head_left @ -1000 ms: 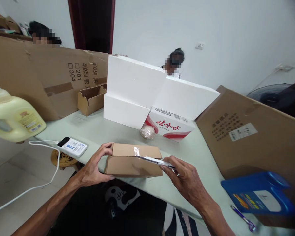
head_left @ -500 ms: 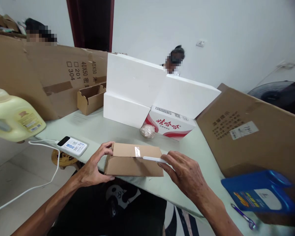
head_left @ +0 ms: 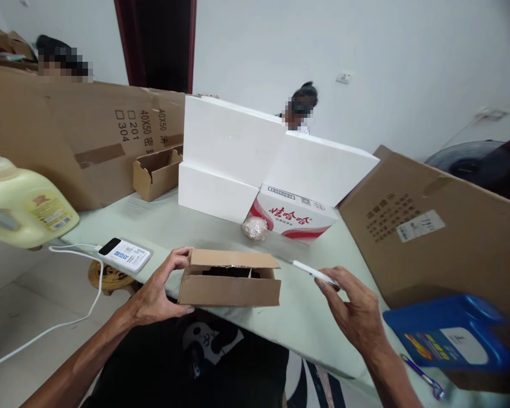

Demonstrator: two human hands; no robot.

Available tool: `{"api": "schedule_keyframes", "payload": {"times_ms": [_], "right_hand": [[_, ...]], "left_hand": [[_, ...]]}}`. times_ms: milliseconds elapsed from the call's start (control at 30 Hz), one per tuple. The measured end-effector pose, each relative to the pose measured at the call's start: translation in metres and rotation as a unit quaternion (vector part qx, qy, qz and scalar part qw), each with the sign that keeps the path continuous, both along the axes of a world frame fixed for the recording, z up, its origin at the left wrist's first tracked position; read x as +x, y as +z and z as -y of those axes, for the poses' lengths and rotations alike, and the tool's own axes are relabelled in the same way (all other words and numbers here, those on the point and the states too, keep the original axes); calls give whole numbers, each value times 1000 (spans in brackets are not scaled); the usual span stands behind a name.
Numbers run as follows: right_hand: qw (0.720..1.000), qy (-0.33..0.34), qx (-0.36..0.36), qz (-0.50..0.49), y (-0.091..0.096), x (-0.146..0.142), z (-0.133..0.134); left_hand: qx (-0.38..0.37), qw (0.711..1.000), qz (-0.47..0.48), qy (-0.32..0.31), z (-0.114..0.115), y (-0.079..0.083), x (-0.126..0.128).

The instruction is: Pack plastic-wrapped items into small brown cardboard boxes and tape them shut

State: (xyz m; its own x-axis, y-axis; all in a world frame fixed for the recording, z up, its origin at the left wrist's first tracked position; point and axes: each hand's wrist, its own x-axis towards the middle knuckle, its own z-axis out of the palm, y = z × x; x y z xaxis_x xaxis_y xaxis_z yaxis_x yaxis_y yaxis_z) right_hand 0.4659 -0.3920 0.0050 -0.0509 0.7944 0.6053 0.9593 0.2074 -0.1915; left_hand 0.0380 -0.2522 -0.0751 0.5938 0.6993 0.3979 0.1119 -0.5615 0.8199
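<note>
The left hand (head_left: 159, 297) is partly open in a wide C, thumb on the near edge and fingers on the far edge, holding the left end of the small brown box (head_left: 229, 290). The box extends rightward from that hand, its long axis running left to right across the green table cover (head_left: 301, 328), its lengthwise slit parted over a dark inside. The left hand is the nearer, touching it; the right hand (head_left: 352, 303) is apart, to the box's right, fingers closed around a white cutter (head_left: 310, 269). The cutter slants back leftward, its tip just beside the box's far right corner and seemingly clear of it.

Counted left to right around the small brown box: one yellow jug (head_left: 38, 204) well to its left; one white device (head_left: 127, 255) with a cable, nearer on that side; one open-topped box (head_left: 157, 173) beyond it to the left; three white blocks (head_left: 229, 136) behind it; one clear-wrapped ball (head_left: 255, 228) just beyond its right half; one red-and-white carton (head_left: 297, 214) beyond and rightward; one blue bottle (head_left: 442, 334) well to its right; one purple implement (head_left: 423, 377) on that side, closer to the person.
</note>
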Motion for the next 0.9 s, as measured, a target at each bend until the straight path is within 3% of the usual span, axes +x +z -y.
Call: {"api": "schedule_keyframes", "payload": {"times_ms": [133, 200, 300, 400, 533, 600, 667, 767, 900], "right_hand": [[984, -171, -44, -16, -99, 27, 10], [978, -200, -57, -14, -142, 30, 15], [976, -208, -55, -17, -169, 29, 19], [984, -174, 10, -44, -150, 16, 13], [989, -44, 116, -82, -88, -37, -4], [989, 32, 126, -65, -59, -71, -13], [990, 65, 118, -43, -38, -99, -20], [992, 64, 110, -11, -22, -119, -26], [993, 86, 81, 25, -18, -126, -29]], "left_hand": [[-1, 1000, 28, -2, -1, -4, 0], [16, 1000, 14, -5, -1, -2, -1], [61, 997, -41, -7, -1, 6, -3], [90, 993, -70, -5, -1, 12, -5], [98, 991, -90, -4, -3, 18, -6], [103, 989, -110, -10, -5, 25, -7], [109, 985, -130, -15, -8, 34, -9], [118, 982, -148, -20, -13, 49, -12], [124, 974, -185, -38, -17, 61, -13]]}}
